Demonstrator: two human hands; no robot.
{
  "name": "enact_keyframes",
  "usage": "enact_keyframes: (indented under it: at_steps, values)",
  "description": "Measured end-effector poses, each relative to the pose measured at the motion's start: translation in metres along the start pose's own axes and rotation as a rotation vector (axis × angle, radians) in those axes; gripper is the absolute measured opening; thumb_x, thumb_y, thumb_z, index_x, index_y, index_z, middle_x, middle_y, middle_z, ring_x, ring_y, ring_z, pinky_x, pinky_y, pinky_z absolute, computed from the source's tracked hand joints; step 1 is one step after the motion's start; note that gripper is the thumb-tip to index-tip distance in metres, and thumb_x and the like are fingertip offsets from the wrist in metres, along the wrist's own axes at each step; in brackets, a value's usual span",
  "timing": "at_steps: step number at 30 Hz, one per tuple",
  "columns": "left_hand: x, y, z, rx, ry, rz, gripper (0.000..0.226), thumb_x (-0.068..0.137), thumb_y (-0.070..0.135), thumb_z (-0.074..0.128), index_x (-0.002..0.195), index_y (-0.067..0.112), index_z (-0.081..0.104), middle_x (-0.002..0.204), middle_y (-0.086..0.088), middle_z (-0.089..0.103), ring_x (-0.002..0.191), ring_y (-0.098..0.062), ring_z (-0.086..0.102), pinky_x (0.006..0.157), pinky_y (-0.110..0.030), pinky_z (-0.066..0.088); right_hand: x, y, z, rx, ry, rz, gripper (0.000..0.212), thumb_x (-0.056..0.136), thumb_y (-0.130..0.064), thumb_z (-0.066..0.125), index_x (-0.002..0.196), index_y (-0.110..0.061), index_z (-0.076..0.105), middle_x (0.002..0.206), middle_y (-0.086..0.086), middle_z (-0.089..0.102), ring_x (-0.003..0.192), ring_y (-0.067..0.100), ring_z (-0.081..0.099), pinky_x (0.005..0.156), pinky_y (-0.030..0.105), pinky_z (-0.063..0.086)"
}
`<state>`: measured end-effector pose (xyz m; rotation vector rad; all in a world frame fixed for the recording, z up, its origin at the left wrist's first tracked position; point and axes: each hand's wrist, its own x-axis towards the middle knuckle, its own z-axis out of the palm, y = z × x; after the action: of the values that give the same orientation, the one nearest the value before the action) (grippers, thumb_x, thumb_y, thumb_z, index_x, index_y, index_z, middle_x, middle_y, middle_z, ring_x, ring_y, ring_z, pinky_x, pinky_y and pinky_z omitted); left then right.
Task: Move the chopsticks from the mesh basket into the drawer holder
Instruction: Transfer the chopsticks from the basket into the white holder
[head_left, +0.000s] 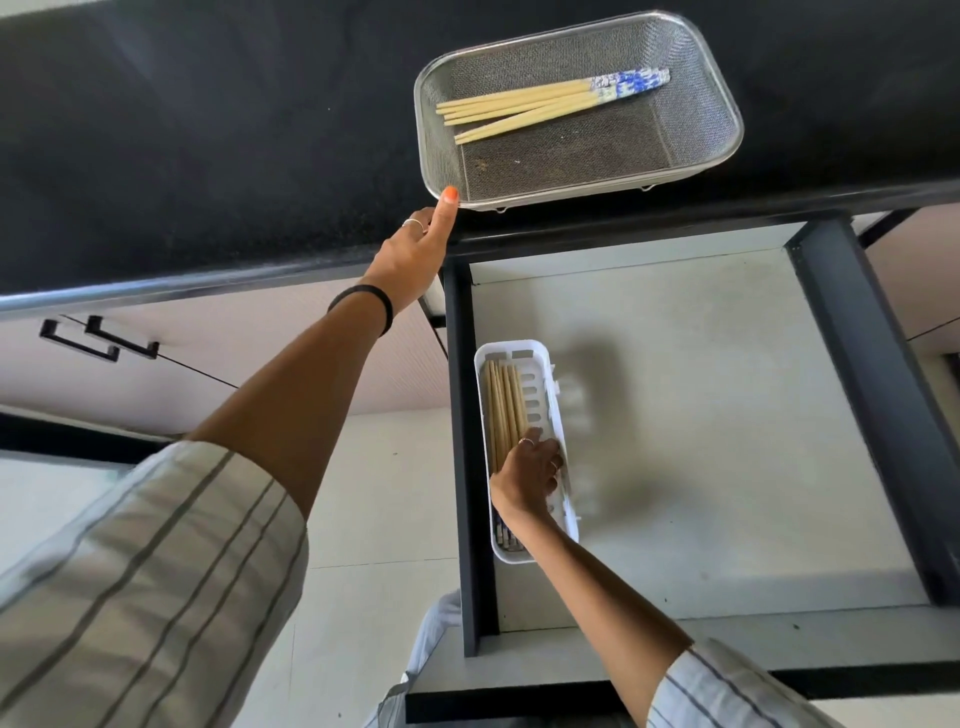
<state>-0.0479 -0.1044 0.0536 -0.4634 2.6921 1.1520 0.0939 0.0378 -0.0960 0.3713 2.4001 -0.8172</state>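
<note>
The right hand (527, 475) is resting in the holder (540, 358), fingers curled loosely over the chopsticks laid there (503, 410); whether they are gripping any, I cannot tell. The left hand (415, 254) is touching the basket (727, 104) rim with its thumb, nothing held. The remaining chopsticks (535, 104) are lying crosswise in the basket, up and right of the left hand, which is nearer.

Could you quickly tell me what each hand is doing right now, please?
Left hand: holding nothing, one fingertip touching the mesh basket rim.
Right hand: in the white holder, on the chopsticks; grip cannot be told.
</note>
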Motion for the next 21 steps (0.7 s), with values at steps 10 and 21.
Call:
enact_keyframes:
  at_steps: [10,21]
  values:
    - [-0.001,0.001,-0.001,-0.012,-0.019,-0.008,0.069,0.096,0.061,0.013,0.144,0.016,0.035,0.134,-0.007,0.050,0.102,-0.008,0.038,0.087,-0.026,0.026,0.003,0.014,-0.007,-0.002,0.025,-0.225,0.073,0.081,0.013,0.048,0.147,-0.002,0.019,0.137,0.017,0.030,0.127,0.036,0.037,0.109,0.038,0.033]
    - [0.001,0.000,-0.001,-0.004,-0.036,-0.026,0.071,0.096,0.062,0.011,0.144,0.016,0.034,0.131,-0.006,0.050,0.124,-0.020,0.044,0.095,-0.027,0.026,0.011,0.022,-0.019,-0.009,0.024,-0.331,0.063,0.082,0.017,0.040,0.142,-0.001,0.034,0.134,0.018,0.044,0.126,0.029,0.046,0.107,0.030,0.037]
